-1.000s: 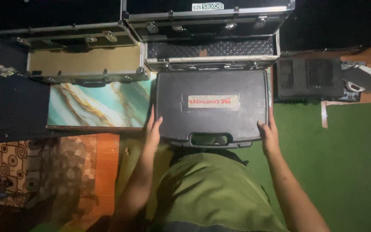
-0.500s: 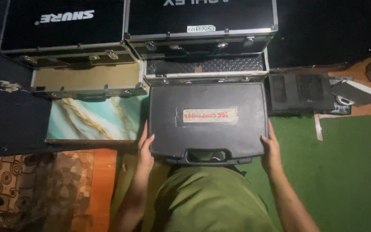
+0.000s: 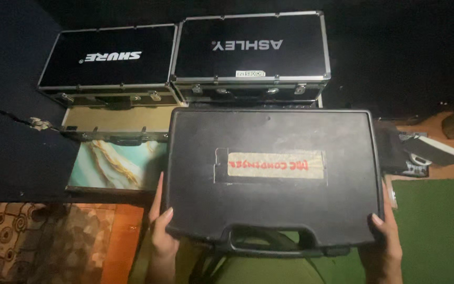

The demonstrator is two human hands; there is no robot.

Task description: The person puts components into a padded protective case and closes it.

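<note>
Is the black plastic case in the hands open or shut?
Shut: the black plastic case shows its lid flat, edges meeting by the handle.

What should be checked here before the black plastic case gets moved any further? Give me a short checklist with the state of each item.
1. Left hand grips the black plastic case at its near left corner: ok.
2. Right hand holds the near right corner, thumb on the lid: ok.
3. Case lid lies flat and shut: ok; latches cannot tell.
4. Carry handle faces the person, free of both hands: ok.
5. Space beyond the case: two aluminium-edged flight cases stand close behind it: not ok for pushing forward.
6. Marbled panel lies beside the case's left edge; whether they touch, cannot tell.
</note>
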